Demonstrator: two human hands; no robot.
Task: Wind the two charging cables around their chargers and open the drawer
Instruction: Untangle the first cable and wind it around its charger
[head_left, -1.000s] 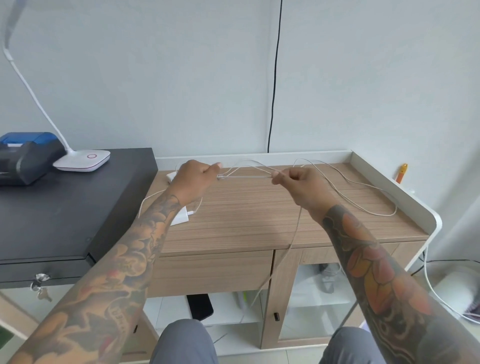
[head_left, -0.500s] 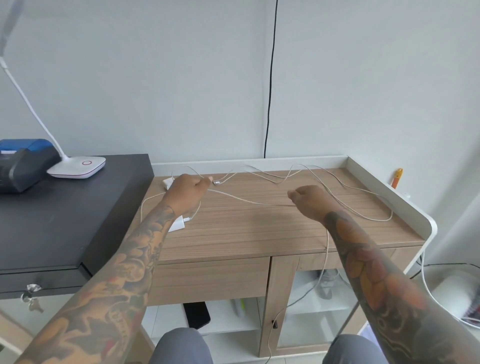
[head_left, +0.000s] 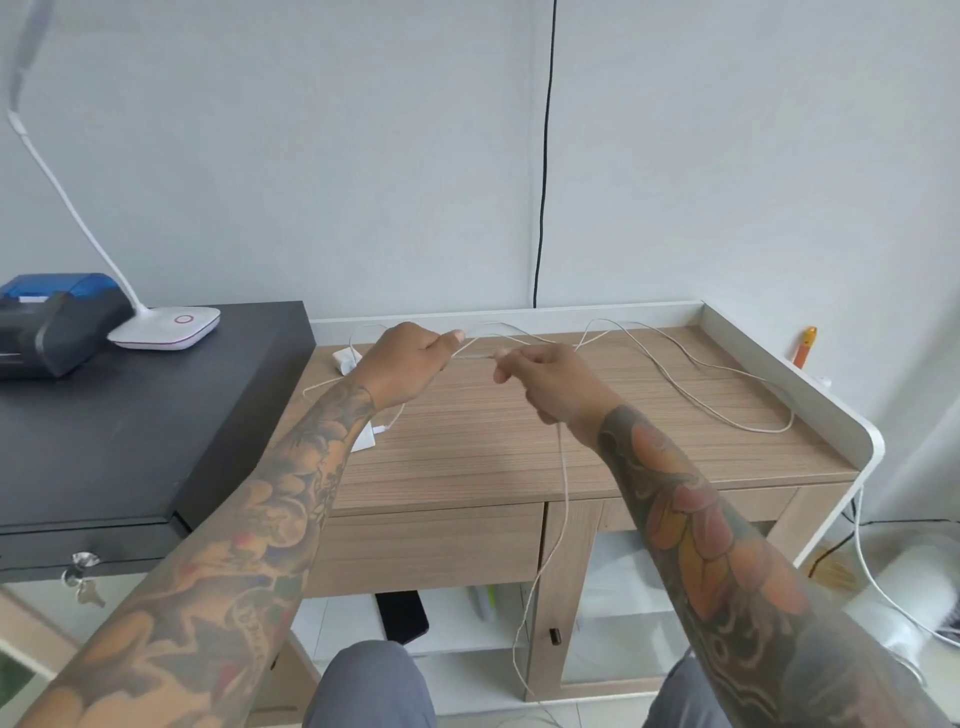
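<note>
Both hands are above the wooden cabinet top (head_left: 519, 447), close together, each pinching the same thin white cable (head_left: 563, 499). Left hand (head_left: 402, 364): fingers curled, thumb forward, cable coming out at the thumb tip. Right hand (head_left: 550, 382): fingers curled round the cable, pinch point at the fingertips just right of the left thumb. A short taut run spans the gap between the two hands. From under the right hand the cable drops past the cabinet's front edge, down in front of the closed drawer (head_left: 426, 551) and glass door (head_left: 623, 613), toward the floor. More white cable lies in loose loops across the back and right of the top, reaching near the raised white rim (head_left: 779, 364). One white charger (head_left: 346, 359) sits near the back left corner, just left of the left hand; a second white charger (head_left: 363, 439) lies further forward, partly hidden by the left forearm. Can't tell which charger the held cable belongs to. Left of the cabinet, a black desk (head_left: 130, 426) carries a white lamp base (head_left: 166, 327) and a black-and-blue printer (head_left: 52, 322); keys (head_left: 85, 584) hang from its drawer lock. A black cord (head_left: 543, 156) runs down the wall behind the cabinet. An orange-handled tool (head_left: 804, 347) stands beyond the right rim.
</note>
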